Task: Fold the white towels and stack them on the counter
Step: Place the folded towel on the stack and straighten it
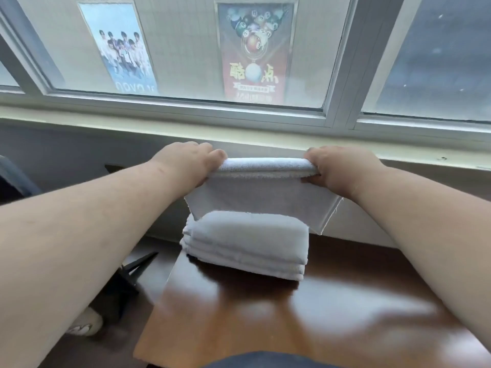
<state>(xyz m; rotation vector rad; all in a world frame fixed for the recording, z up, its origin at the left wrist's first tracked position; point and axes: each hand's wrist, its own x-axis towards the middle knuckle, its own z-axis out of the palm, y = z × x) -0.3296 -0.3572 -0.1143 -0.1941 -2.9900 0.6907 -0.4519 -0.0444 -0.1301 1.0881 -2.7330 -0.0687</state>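
Note:
I hold a white towel (263, 197) up in the air, doubled over at its top edge. My left hand (186, 162) grips its left end and my right hand (337, 168) grips its right end. The towel's lower part hangs down just behind and above a stack of folded white towels (247, 244). That stack rests on the far left part of a glossy brown counter (292, 314). The hanging towel's bottom right corner reaches down beside the stack's right end.
A window sill (265, 134) and large windows run along the wall behind the counter. The counter's left edge drops off to the floor, where a dark chair base (132, 269) and a white shoe (85, 325) show. A dark chair back (13, 179) stands at far left.

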